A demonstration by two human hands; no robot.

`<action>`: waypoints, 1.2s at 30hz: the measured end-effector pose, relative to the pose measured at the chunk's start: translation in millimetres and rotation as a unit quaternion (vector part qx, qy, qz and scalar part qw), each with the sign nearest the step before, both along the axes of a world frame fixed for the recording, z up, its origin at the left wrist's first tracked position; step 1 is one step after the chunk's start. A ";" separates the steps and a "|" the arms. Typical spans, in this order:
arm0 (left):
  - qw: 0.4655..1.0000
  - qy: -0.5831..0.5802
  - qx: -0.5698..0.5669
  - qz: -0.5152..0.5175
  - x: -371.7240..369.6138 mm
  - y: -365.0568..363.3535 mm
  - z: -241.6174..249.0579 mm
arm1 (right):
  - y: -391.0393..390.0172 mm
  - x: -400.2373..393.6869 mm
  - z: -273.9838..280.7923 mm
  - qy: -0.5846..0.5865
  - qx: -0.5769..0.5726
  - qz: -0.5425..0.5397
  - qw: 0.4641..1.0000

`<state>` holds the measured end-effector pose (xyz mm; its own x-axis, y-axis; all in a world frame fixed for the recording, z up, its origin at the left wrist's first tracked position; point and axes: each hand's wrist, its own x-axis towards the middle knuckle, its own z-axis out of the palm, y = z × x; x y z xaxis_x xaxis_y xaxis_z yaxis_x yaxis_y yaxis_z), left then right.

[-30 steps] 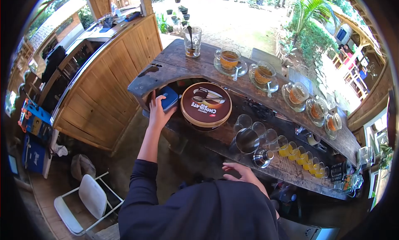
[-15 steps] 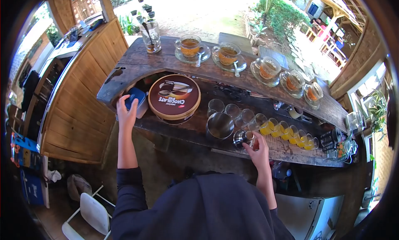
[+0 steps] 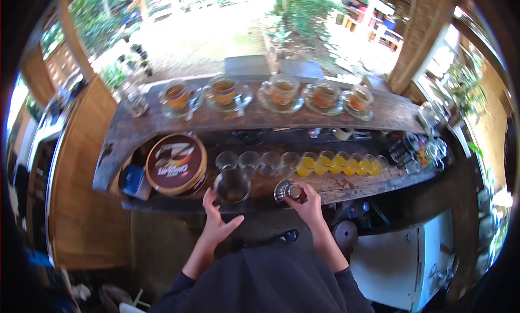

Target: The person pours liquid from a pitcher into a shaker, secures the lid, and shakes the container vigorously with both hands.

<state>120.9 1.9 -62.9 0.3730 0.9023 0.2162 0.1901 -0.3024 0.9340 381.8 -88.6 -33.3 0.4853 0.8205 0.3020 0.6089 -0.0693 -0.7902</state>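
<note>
My left hand (image 3: pixel 218 222) is open, thumb and fingers spread, at the near left side of a metal shaker cup (image 3: pixel 233 187) on the lower shelf. My right hand (image 3: pixel 307 205) has its fingers around the edge of a shiny metal shaker lid (image 3: pixel 286 190), close over the shelf's front edge. Behind the cup, empty glasses (image 3: pixel 259 164) run into a line of glasses with yellow liquid (image 3: pixel 326 162). Left of the cup lies a round brown chocolate pie tin (image 3: pixel 176 164). Beside the tin is a box with a blue lid (image 3: pixel 134 181).
On the raised counter (image 3: pixel 157 126) stand several glass cups of tea (image 3: pixel 223 89) on saucers, some with spoons. A tall glass (image 3: pixel 133 99) is at its left end. Jars and glassware (image 3: pixel 420 147) crowd the right end. A white fridge (image 3: pixel 379 264) stands below right.
My left hand has left the blue-lidded box and moved right to the metal shaker cup. My right hand stays at the lid. The view has turned right.
</note>
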 end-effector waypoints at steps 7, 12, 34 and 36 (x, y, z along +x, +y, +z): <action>0.998 -0.036 0.047 -0.012 36.5 1.3 -29.5 | -72.4 68.5 23.9 0.018 0.031 -0.152 0.988; 0.995 -0.047 0.037 0.083 50.8 3.0 -38.0 | -140.1 138.4 29.6 0.026 0.069 -0.299 0.951; 0.977 -0.091 -0.102 0.166 254.6 -143.1 8.3 | -161.4 394.4 -13.5 0.045 0.019 -0.235 0.971; 0.965 -0.141 -0.134 0.174 273.8 -152.0 17.4 | -161.6 399.4 -20.5 0.008 0.026 -0.223 0.974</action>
